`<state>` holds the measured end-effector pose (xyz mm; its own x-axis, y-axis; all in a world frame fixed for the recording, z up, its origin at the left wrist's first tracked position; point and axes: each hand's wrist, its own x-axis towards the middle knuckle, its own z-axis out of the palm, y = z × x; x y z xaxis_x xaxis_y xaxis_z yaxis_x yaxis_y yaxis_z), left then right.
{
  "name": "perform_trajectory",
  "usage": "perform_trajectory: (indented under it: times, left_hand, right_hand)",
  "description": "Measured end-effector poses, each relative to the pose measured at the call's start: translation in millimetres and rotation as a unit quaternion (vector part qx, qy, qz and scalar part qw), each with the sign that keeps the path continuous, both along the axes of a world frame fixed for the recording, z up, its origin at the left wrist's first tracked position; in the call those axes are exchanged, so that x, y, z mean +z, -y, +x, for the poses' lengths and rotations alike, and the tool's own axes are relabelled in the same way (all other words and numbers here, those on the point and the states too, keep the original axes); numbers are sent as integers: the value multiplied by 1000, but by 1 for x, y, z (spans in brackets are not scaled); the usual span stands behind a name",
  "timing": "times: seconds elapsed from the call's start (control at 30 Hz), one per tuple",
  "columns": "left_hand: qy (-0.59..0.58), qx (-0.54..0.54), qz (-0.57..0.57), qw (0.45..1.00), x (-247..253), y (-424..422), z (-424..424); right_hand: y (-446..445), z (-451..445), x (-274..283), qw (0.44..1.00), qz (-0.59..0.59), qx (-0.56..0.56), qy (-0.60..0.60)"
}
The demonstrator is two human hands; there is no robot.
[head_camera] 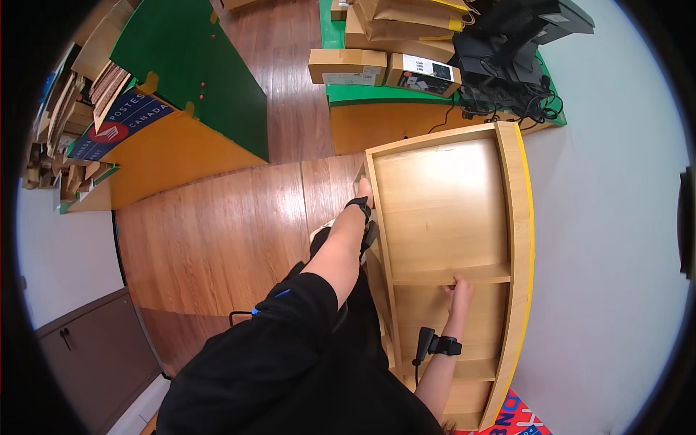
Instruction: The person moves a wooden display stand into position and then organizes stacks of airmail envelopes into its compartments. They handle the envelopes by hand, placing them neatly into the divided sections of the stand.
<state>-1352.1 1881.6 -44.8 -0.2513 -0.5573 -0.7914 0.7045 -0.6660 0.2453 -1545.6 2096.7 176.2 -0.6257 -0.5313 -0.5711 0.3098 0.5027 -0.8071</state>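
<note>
A light wooden shelving unit [443, 217] with yellow edging along its right side stands before me, close to the wall. My left hand [365, 188] is against the outer left side of the unit, near its upper end; its fingers are mostly hidden. Lower down, my right hand [459, 291] has its fingers curled at the edge of a cross shelf board [478, 274]. Both wrists carry black straps with small dark devices. No loose item shows on the visible shelves.
A green-topped counter [375, 93] holds cardboard boxes [348, 66], paper bags, a dark monitor [565, 19] and tangled cables [535, 106]. To the left stand a green and orange counter [185, 147] and a brown cabinet [98, 348]. A white wall [603, 244] borders the unit's right side.
</note>
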Motion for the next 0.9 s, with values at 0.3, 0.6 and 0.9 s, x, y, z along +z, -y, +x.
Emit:
perform_trajectory:
  times: [0.3,0.6,0.9]
  left_hand:
    - [-81,-93,-35,992,26,4,-9]
    - [-67,-41,41,996,42,-12,24]
    - [-57,-52,79,994,50,-61,123]
  right_hand:
    - [9,-13,-3,996,73,-17,-39]
    - [1,4,4,985,152,-40,-77]
    - [-17,77,16,983,156,15,-91]
